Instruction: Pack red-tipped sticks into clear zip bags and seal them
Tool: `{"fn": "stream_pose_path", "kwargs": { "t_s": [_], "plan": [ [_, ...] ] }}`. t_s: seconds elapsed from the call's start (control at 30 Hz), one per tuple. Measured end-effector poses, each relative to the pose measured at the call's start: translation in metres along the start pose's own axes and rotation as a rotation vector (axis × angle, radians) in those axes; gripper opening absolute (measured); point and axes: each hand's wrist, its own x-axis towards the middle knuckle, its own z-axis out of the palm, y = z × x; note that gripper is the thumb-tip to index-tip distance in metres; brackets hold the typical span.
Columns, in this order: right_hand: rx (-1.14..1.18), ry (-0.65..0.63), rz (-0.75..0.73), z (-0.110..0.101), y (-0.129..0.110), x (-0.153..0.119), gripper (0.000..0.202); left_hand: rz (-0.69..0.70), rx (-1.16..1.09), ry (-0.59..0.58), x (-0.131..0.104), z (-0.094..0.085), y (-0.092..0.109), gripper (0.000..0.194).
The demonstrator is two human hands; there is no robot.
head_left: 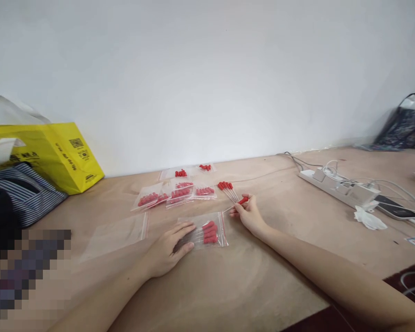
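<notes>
My left hand (174, 244) lies with its fingers apart on the left part of a clear zip bag (190, 244). Inside that bag are several red-handled thin rods (210, 233), their handles toward the bag's red-striped mouth on the right. Between the fingertips of my right hand (251, 216) is one red-handled rod (243, 200), its thin pale shaft pointing left to the mouth of the bag. Just behind this hand, a loose fan of similar red-handled rods (225, 186) rests on the table. Their exact kind is too small to make out.
Filled zip bags (181, 193) lie in a cluster farther back, and a flat clear bag (115, 235) is at the left. A yellow bag (79, 157) and a striped pouch (44, 193) stand at far left. On the right are a power strip (342, 189), cables, a phone (396, 207) and a crumpled tissue (370, 219).
</notes>
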Motion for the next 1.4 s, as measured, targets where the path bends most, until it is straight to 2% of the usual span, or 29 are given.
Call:
{"fn": "stream_pose_path", "kwargs": {
  "t_s": [0.2,0.5,0.77,1.2,1.3,1.4],
  "plan": [
    [0.100,-0.027,0.048,0.004,0.001,-0.011,0.036,-0.017,-0.001,0.003,0.000,0.001,-0.001,0.041],
    [0.064,-0.059,0.095,0.004,-0.005,-0.019,0.044,-0.032,-0.008,0.001,-0.001,0.002,-0.002,0.046],
    [0.015,-0.288,0.237,0.004,-0.015,-0.023,0.037,-0.046,-0.037,-0.005,0.000,0.003,-0.002,0.046],
    [-0.178,-0.576,0.225,0.010,-0.010,-0.019,0.034,-0.030,-0.067,0.016,0.000,0.001,-0.001,0.046],
    [-0.206,-0.599,0.237,0.015,-0.011,-0.019,0.030,-0.040,-0.056,0.004,0.000,0.002,-0.002,0.047],
    [-0.249,-0.560,0.225,0.021,-0.010,-0.019,0.023,-0.034,-0.050,0.003,0.000,0.002,-0.002,0.047]
  ]
}}
